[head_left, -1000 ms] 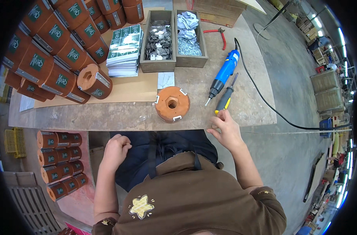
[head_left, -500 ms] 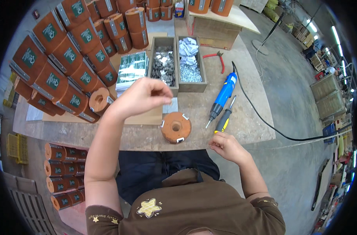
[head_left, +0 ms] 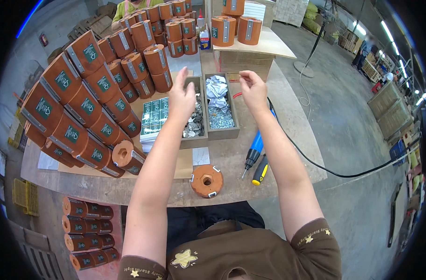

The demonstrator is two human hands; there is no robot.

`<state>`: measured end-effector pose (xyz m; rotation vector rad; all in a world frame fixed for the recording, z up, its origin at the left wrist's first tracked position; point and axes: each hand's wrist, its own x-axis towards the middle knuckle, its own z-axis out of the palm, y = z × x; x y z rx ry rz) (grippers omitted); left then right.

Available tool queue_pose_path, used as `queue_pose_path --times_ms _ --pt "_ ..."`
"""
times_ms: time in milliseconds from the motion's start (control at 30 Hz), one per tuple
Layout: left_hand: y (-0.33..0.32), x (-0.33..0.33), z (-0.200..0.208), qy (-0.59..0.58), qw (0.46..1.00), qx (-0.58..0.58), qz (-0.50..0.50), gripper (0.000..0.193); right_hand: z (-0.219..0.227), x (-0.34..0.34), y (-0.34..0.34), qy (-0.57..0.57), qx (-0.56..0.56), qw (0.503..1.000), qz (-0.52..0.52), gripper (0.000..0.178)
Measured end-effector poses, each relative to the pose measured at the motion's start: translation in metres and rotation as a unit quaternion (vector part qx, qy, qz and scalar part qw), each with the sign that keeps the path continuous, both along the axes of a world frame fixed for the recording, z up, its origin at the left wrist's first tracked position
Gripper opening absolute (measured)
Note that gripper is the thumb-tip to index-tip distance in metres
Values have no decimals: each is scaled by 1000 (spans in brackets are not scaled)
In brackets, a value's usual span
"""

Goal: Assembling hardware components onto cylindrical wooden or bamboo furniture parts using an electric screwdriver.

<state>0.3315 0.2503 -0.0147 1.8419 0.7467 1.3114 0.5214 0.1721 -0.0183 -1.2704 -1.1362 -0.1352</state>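
Observation:
My left hand (head_left: 181, 97) is raised with its fingers apart over the left box, which holds small metal pieces (head_left: 194, 122). My right hand (head_left: 254, 92) is raised just right of the other box, its fingers loosely bent and nothing visible in them. That box contains silvery screws (head_left: 221, 119) and crumpled pale wrapping (head_left: 216, 88). Red-handled pliers (head_left: 237, 94) show partly beside my right hand. A round orange-brown wooden block (head_left: 197, 184) with a central hole and metal clips lies near the front edge. Right of it are a blue electric screwdriver (head_left: 256, 148) and a black-and-yellow screwdriver (head_left: 260, 171), both partly behind my forearm.
Stacked orange-brown wooden cylinders (head_left: 87, 105) with green labels fill the left side. A label stack (head_left: 153, 116) lies beside the boxes. More cylinders (head_left: 223, 31) stand on a raised board (head_left: 271, 43). A black cable (head_left: 311, 151) trails right. Another person (head_left: 124, 9) is at the far side.
Both hands have moved forward, the right one away from the black-and-yellow screwdriver and up beside the boxes. My left hand has opened out. The view has tilted up.

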Motion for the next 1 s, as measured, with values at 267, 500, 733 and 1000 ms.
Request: queue_pose_path --times_ms 267,500,733,1000 --pt "-92 -99 -10 -76 997 -24 -21 35 -32 15 -99 -6 -173 985 -24 8" --pt "-156 -142 -56 27 982 -185 -38 22 -40 -17 -138 -42 -536 836 -112 56" --pt "-173 -132 -57 -28 990 -126 -59 21 -58 -10 -107 -31 -641 755 -136 98" --pt "-94 -82 8 139 984 88 -70 12 -82 19 -131 382 -318 867 47 59"
